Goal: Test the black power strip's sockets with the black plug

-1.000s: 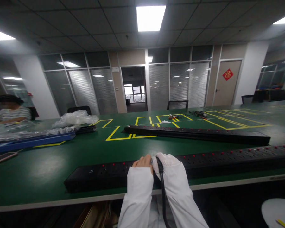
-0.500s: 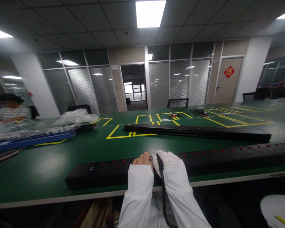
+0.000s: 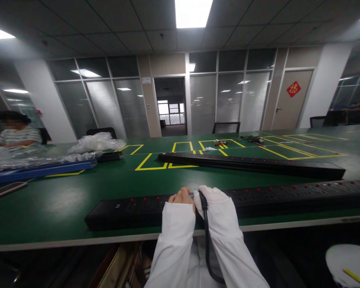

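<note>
A long black power strip [image 3: 123,214] with red dots and sockets lies along the table's front edge. Over its middle my bare left hand [image 3: 182,196] has its fingers bent together; what they grip, if anything, is hidden. My right hand [image 3: 213,195], in a white dotted glove, is closed round the end of a thick black cable [image 3: 208,248] that hangs toward my lap. A small grey metallic piece shows between the two hands, which nearly touch. Behind lies a second black strip [image 3: 249,164], slightly slanted.
Blue strips [image 3: 48,171] and clear plastic wrap [image 3: 94,143] lie at the left, with a phone [image 3: 6,191] nearer. Loose cables [image 3: 253,139] lie toward the back of the green table [image 3: 57,212]. A person [image 3: 16,130] sits at the far left.
The view has shifted slightly, so the table and strips sit a little higher and to the right. Both hands stay together over the near strip.
</note>
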`<action>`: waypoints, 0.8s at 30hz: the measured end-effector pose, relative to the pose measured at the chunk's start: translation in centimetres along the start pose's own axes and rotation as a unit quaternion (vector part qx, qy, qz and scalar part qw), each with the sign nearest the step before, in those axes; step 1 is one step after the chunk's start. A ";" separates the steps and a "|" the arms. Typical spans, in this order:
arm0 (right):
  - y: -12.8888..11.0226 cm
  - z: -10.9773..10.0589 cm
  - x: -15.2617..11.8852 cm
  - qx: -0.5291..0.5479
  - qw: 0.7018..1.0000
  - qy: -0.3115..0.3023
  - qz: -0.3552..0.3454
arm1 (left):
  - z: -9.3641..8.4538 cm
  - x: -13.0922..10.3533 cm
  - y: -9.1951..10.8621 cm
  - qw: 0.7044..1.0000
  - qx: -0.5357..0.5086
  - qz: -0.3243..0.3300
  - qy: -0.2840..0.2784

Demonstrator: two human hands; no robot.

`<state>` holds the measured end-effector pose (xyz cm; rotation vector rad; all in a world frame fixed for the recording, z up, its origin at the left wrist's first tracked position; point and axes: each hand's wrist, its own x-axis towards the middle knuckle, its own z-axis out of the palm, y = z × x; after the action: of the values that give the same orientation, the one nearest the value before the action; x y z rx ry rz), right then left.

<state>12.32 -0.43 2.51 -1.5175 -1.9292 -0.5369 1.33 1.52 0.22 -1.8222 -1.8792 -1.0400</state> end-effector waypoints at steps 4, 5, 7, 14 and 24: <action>-0.2 -0.3 0.2 0.000 1.000 0.009 0.003 | 0.5 0.1 0.0 0.999 0.035 -0.004 -0.019; -0.2 -0.4 0.3 0.000 1.000 0.012 0.003 | 0.6 0.1 -0.1 0.999 0.042 -0.001 -0.022; -0.2 -0.4 0.5 0.000 1.000 0.018 0.003 | 0.8 0.1 -0.3 0.998 0.052 0.007 -0.027; -0.1 0.0 0.1 0.005 1.000 0.008 -0.001 | 0.2 0.0 -0.4 0.996 0.061 0.028 -0.051; 0.2 0.1 0.2 0.005 1.000 0.004 -0.003 | -1.0 0.0 0.1 0.993 0.078 0.041 -0.074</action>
<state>12.41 -0.16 2.60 -1.5011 -1.9271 -0.5340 1.21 0.86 0.95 -1.9110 -1.8918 -0.7275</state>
